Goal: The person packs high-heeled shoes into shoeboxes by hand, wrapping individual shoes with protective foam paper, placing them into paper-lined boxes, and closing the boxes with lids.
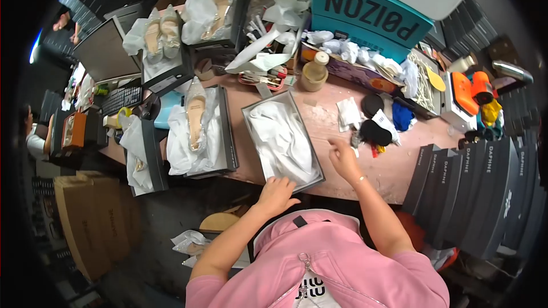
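Note:
My left hand (278, 195) rests at the near edge of an open grey shoe box (315, 144), fingers over its rim and thumb spread to the side. White tissue paper (279, 137) lies crumpled inside that box. To its right my right hand (345, 161) hovers over the table, index finger stretched out, nothing visible in it. Close beyond that hand are a black round item (375, 132), a small white packet (348, 114) and little yellow and red bits. Left of the box, a glittery pointed shoe (196, 120) lies on tissue in another box (228, 131).
More boxes with glittery shoes (154, 37) stand at the back left. A teal box (365, 20), a jar (314, 73) and a tool tray (268, 80) line the back. Dark shoe boxes (479, 188) stack at the right. Another person (40, 140) is at the far left.

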A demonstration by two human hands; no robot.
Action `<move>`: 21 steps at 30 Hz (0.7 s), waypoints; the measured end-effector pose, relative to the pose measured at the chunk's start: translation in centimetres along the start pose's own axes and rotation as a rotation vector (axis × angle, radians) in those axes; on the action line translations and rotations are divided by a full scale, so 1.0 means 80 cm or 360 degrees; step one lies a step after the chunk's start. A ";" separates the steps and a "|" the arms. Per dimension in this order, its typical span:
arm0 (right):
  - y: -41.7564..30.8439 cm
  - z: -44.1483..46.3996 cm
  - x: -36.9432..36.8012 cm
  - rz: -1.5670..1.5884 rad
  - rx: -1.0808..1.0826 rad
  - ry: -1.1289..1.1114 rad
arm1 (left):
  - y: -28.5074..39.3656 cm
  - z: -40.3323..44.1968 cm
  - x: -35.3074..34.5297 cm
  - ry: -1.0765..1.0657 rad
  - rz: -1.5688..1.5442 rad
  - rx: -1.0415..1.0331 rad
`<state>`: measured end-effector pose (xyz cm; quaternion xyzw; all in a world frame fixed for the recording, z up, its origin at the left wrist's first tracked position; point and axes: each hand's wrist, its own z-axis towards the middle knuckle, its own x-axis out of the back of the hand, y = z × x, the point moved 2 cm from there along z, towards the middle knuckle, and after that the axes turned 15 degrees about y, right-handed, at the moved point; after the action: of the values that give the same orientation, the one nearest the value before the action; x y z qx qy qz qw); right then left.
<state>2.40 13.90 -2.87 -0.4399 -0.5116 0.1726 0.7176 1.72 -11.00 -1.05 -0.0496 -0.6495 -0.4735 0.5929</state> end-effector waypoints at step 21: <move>0.115 -0.073 -0.042 -0.0153 -0.0623 0.0454 | 0.085 0.042 0.181 -0.0151 -0.0476 -0.0291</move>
<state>7.99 13.97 -12.77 -0.5656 -0.4492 -0.0282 0.6910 -0.67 -12.26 15.09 -0.0285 -0.6312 -0.6105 0.4776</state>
